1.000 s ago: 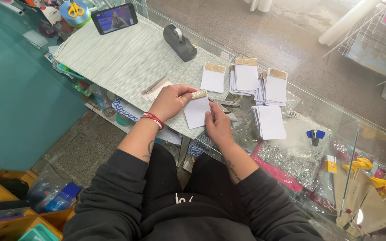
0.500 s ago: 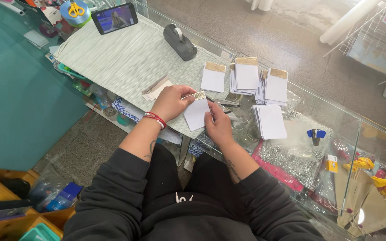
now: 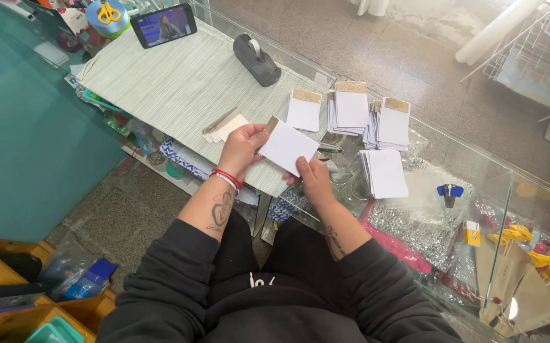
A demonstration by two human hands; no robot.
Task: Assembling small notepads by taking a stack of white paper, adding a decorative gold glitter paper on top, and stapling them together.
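Both hands, left hand (image 3: 242, 145) and right hand (image 3: 316, 180), pinch one white notepad (image 3: 287, 147) above the glass tabletop (image 3: 478, 159) edge, near the striped mat (image 3: 179, 82); loose grip could drop it floorward.

black sleeves, red wrist bracelet (image 3: 227, 178)

Looks like a small stationery or gift shop, seen from behind the counter. It's a glass display counter (image 3: 478, 159) with stock laid out underneath: shiny silver packets (image 3: 414, 219), little yellow trinkets (image 3: 516, 234), brown paper bags (image 3: 522, 289). A white wire display rack (image 3: 535, 51) stands over on the customer side, on a speckled stone floor (image 3: 376, 44). On top sit a tape dispenser (image 3: 257, 60), a phone (image 3: 163, 24) propped up playing a video, and stacks of small white notepads (image 3: 351, 108).
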